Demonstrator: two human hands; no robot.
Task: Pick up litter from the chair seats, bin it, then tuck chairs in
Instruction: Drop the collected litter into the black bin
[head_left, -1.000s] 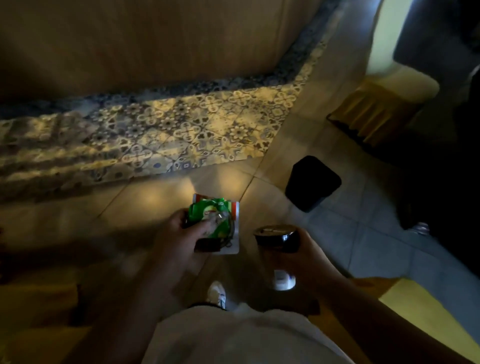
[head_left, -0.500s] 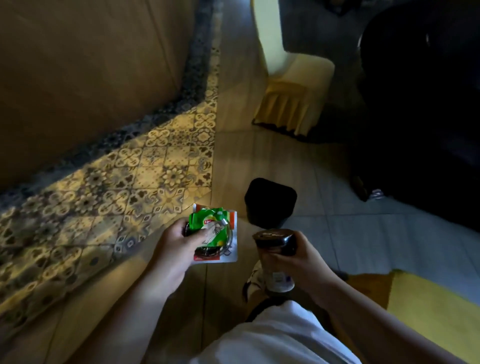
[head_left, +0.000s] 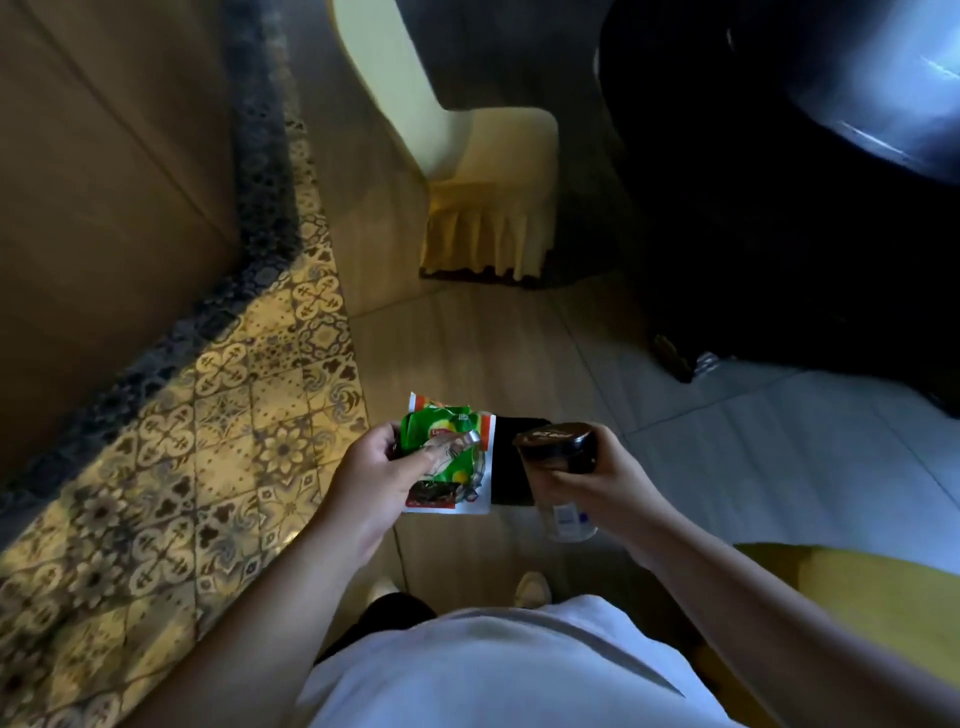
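Left hand (head_left: 371, 480) pinches crumpled green and white wrappers (head_left: 449, 457), long side upright; right hand (head_left: 597, 480) curls around a dark-lidded clear jar (head_left: 558, 467), lid tilted away, above the black bin (head_left: 511, 475)

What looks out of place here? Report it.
Little stands out. The left hand holds crumpled wrappers and the right hand grips a dark-capped bottle, both just above the black bin. A small glinting object lies on the floor by the dark table edge, possibly stray litter.
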